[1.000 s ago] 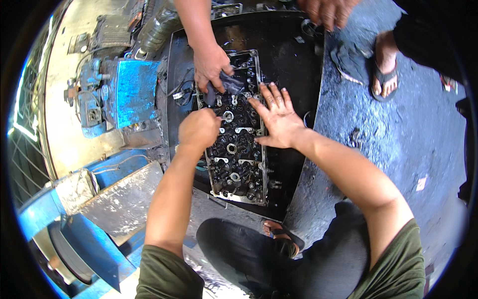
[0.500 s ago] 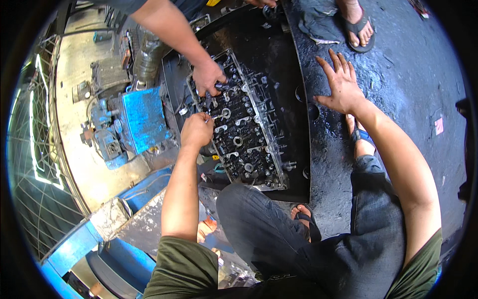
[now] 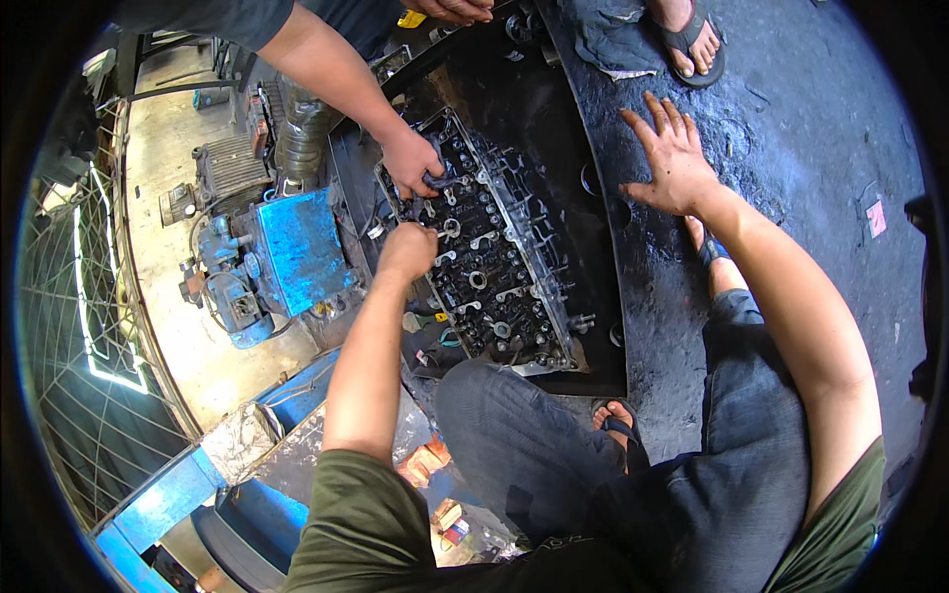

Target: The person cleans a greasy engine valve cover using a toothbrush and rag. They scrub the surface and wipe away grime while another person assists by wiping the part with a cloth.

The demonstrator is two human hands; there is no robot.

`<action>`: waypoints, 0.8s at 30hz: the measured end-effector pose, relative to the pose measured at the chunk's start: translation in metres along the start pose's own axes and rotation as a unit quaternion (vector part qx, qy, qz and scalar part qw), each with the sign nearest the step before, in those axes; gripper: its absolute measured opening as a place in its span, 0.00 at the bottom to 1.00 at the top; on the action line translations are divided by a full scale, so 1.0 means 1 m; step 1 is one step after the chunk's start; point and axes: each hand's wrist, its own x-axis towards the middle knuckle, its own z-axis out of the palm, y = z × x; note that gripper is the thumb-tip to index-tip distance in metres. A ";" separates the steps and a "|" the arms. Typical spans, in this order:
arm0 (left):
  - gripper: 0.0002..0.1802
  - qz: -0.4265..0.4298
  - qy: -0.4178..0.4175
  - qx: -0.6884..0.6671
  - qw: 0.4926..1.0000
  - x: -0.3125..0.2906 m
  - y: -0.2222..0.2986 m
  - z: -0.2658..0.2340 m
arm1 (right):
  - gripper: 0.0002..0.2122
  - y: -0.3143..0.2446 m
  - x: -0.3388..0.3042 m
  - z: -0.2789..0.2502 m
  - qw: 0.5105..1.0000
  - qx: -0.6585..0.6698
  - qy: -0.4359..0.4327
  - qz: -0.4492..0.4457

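A greasy cylinder head (image 3: 491,247), full of springs and small metal parts, lies slanted in a black metal tray (image 3: 583,326). Over its left edge my left hand (image 3: 407,251) is closed, fingers curled toward the row of valve parts. Whatever those fingers pinch is hidden by the hand. A co-worker's hand (image 3: 413,164) reaches in from the upper left and touches a dark part farther up the same head. Away to the right, my right hand (image 3: 674,163) holds nothing, its grimy fingers spread above the dark floor beside the tray.
A blue machine (image 3: 304,250) with a pump-like unit stands left of the tray. Teal-handled pliers (image 3: 450,337) lie near my left knee. A co-worker's sandalled foot (image 3: 697,47) is at the top right. Blue metal framing (image 3: 163,499) fills the lower left.
My left hand has shifted slightly right over the cylinder head; the thin metal piece at its fingertips no longer shows. A co-worker's other hand shows more at the top. My right hand stays spread.
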 end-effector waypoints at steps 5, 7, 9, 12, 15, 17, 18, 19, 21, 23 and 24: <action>0.18 -0.046 0.015 0.128 0.991 0.016 0.029 0.025 | 0.53 -0.011 -0.002 -0.006 1.000 0.005 -0.022 -0.013; 0.16 -0.006 0.042 0.097 0.994 0.003 0.025 0.018 | 0.53 -0.013 -0.002 -0.005 0.999 0.006 -0.043 -0.003; 0.14 0.041 0.060 0.079 0.994 -0.014 0.014 0.006 | 0.52 -0.013 -0.003 -0.004 0.999 -0.009 -0.042 -0.013; 0.13 0.083 0.062 0.052 0.993 -0.023 0.000 -0.009 | 0.48 -0.006 -0.002 0.001 0.998 0.005 -0.056 -0.006; 0.15 0.077 0.027 0.041 0.996 -0.004 0.004 -0.001 | 0.41 0.008 0.005 0.010 0.979 0.167 -0.082 0.085; 0.18 0.046 0.004 0.072 0.996 0.012 0.011 0.011 | 0.36 0.018 0.010 0.017 0.959 0.234 -0.082 0.137; 0.19 0.060 -0.022 0.108 0.992 0.018 0.014 0.014 | 0.34 0.022 0.011 0.019 0.959 0.233 -0.070 0.144; 0.19 0.055 -0.016 0.059 0.997 0.018 0.012 0.014 | 0.35 0.025 0.011 0.022 0.962 0.236 -0.043 0.133; 0.16 0.074 -0.018 0.058 0.995 0.016 0.005 0.006 | 0.33 0.034 0.011 0.023 0.963 0.234 -0.040 0.123; 0.14 0.114 -0.034 0.016 0.993 0.010 -0.009 -0.012 | 0.31 0.043 0.010 0.024 0.961 0.246 -0.041 0.120; 0.13 0.144 -0.043 0.005 0.989 0.008 -0.017 -0.022 | 0.31 0.046 0.007 0.024 0.964 0.232 -0.029 0.127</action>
